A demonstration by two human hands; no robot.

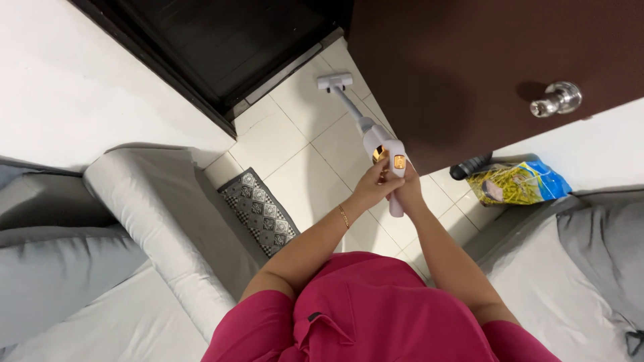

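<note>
Vacuum cleaner (384,144), a white stick type, stood out in front of me over the tiled floor (302,144). Its floor head (335,82) sat flat on the tiles near the dark doorway threshold (221,100), and the thin tube ran back up from it to the motor body in my hands. My right hand (408,191) was closed around the handle, fingers wrapped on it, the grip end poking out below the fist. My left hand (373,184) was curled against the left side of the body, fingertips pressed at the back part with the orange-lit panel (398,161); couldn't tell if it gripped or only touched. Thin gold bracelet (343,216) on my left wrist. I wore a pink top (362,315).

Around it: brown door (469,67) stood open on the right, with a round metal knob (557,98). A patterned grey mat (260,211) lay on the tiles just left of my arms, beside the grey sofa (154,221) with its rolled armrest. Another grey cushion seat (590,268) was on my right. A blue and yellow bag (516,182) lay on the floor by the wall, below the door edge, with a black object (469,166) touching its left side, too small to identify. White wall (67,80) upper left.
</note>
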